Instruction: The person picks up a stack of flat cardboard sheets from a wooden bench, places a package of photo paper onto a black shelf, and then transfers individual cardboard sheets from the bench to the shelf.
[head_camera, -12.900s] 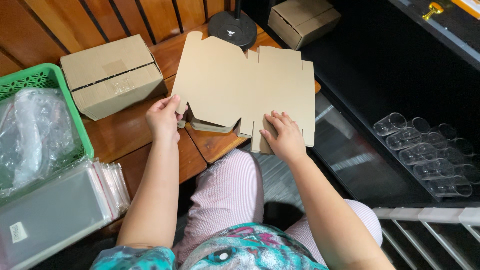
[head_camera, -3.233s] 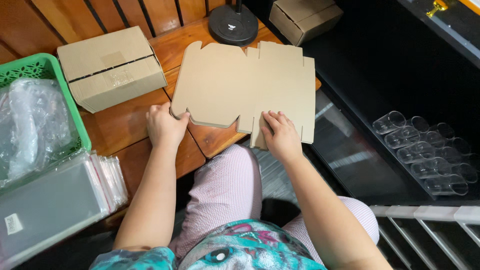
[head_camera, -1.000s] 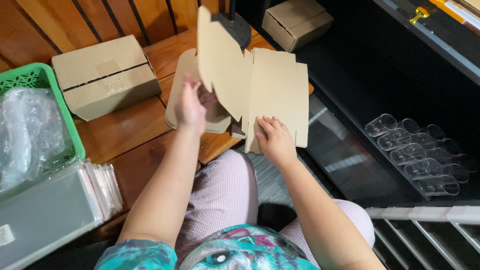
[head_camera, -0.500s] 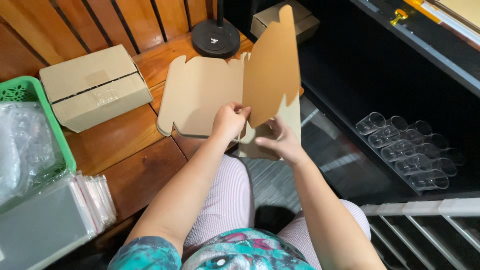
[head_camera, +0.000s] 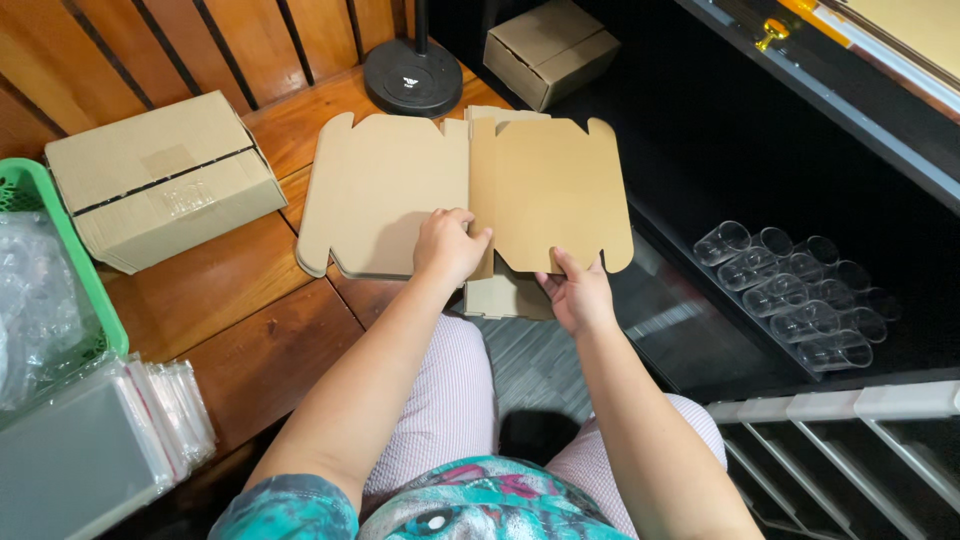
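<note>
Both forearms reach up from the lower frame toward its centre. The left hand lies palm down, fingers curled; the right hand pinches upward, thumb raised.

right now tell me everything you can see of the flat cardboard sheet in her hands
The flat cardboard sheet is plain brown die-cut board with rounded tabs and notches, lying on the wooden table. Its right panel is folded over and overhangs the table edge. The left hand presses near the fold; the right hand grips the near edge.
</note>
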